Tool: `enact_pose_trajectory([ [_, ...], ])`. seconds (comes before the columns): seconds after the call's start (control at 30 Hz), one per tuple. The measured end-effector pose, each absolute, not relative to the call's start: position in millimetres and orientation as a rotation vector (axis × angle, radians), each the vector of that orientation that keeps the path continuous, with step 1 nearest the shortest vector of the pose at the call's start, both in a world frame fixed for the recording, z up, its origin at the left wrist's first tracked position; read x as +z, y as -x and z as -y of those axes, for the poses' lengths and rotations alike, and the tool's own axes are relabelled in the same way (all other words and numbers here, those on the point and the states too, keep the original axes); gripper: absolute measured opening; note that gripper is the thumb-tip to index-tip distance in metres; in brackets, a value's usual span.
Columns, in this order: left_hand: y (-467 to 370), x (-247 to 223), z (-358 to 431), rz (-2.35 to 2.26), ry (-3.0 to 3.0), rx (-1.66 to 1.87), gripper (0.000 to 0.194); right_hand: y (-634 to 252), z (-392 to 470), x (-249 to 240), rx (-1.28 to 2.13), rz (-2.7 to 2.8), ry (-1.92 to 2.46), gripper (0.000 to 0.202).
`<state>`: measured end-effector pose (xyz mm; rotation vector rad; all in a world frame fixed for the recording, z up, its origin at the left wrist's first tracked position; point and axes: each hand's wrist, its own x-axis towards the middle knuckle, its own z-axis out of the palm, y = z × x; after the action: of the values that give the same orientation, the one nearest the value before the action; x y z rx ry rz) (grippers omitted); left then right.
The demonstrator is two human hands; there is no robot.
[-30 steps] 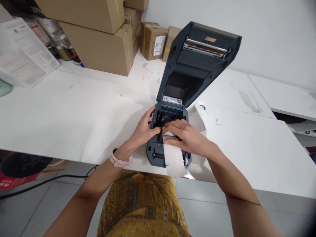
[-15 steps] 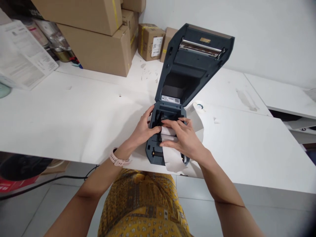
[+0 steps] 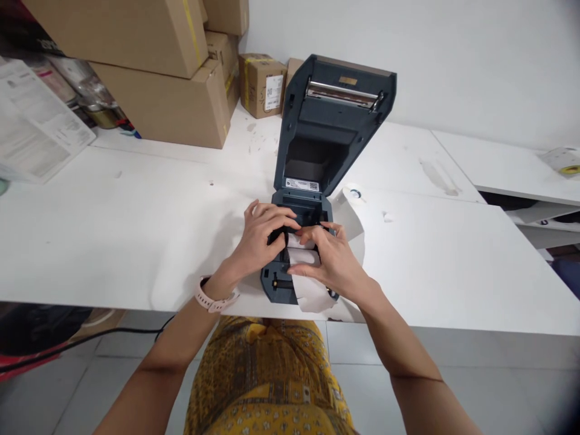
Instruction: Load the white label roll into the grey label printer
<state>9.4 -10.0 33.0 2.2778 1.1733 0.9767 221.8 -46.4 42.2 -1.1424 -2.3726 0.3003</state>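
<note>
A dark label printer stands at the table's front edge with its lid raised. Inside its lower half sits a roll of white label paper, whose loose strip runs forward over the front of the printer. My right hand grips the roll, thumb on the near side and fingers on the far side. At the roll's left end is my left hand, fingers bent down into the printer bay. Its fingertips are partly hidden, and what they press on is a dark part I cannot make out.
Cardboard boxes are stacked at the back left, beside a smaller labelled box. Printed sheets in a clear sleeve lie at far left. A small roll with curled backing paper lies right of the printer. Another roll is at far right.
My left hand has shifted from the printer's left wall to over the bay, its fingers now reaching to the roll. My right hand keeps its grip on the roll. The view has turned slightly right.
</note>
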Motion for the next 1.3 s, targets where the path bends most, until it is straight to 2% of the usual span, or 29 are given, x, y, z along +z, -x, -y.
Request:
enact_pose_trajectory([
  [0.17, -13, 40, 8, -1.142, -2.483, 0.764, 0.056, -221, 45, 41, 0.29, 2.355, 1.17, 0.043],
  [0.3, -20, 47, 13, -1.191, -2.557, 0.65, 0.058, -222, 50, 42, 0.249, 2.333, 1.098, 0.042],
  [0.47, -25, 43, 19, -1.224, -2.506, 0.732, 0.058, -227, 86, 45, 0.194, 2.28, 1.076, 0.033],
  [0.7, -32, 38, 22, -1.267, -2.529, 0.809, 0.033, -215, 139, 36, 0.072, 2.256, 1.105, 0.034],
  [0.97, -32, 42, 25, -1.252, -2.586, 0.7, 0.022, -212, 143, 33, 0.081, 2.25, 1.14, 0.039],
  [1.3, -32, 48, 27, -1.276, -2.508, 0.712, 0.017, -205, 146, 28, 0.112, 2.2, 1.133, 0.043],
])
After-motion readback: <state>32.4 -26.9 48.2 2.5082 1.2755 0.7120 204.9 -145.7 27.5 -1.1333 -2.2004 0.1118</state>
